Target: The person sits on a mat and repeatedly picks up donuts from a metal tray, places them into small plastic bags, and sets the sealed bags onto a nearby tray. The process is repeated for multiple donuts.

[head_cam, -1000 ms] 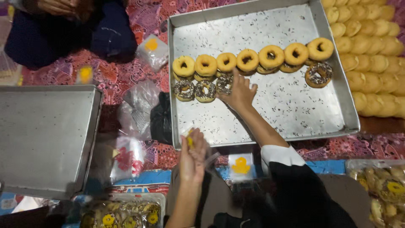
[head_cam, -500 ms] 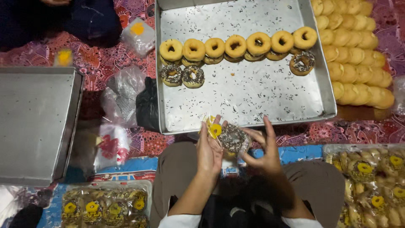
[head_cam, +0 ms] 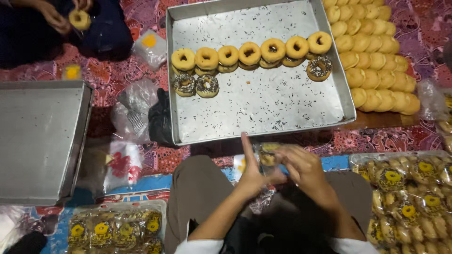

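Both hands met over the lap, just below the near rim of the metal tray (head_cam: 254,106). Left hand (head_cam: 252,174) held one edge of a small clear bag (head_cam: 268,155), index finger pointing up toward the tray. Right hand (head_cam: 303,169) was curled narrow over the bag's other side, fingers pinching at it. A doughnut showed inside the bag, partly hidden by the fingers; whether the bag was closed could not be told.

Judgement on handling: thin film would tear or crease if pulled hard, so light pinches at the edges suited it; pressing the middle would smear the topping.

On the tray, a row of yellow-glazed doughnuts (head_cam: 249,52), with sprinkled chocolate doughnuts (head_cam: 195,85) just in front. Packed doughnuts (head_cam: 407,197) lay at right. Another person's hands (head_cam: 70,16) held a doughnut at upper left.
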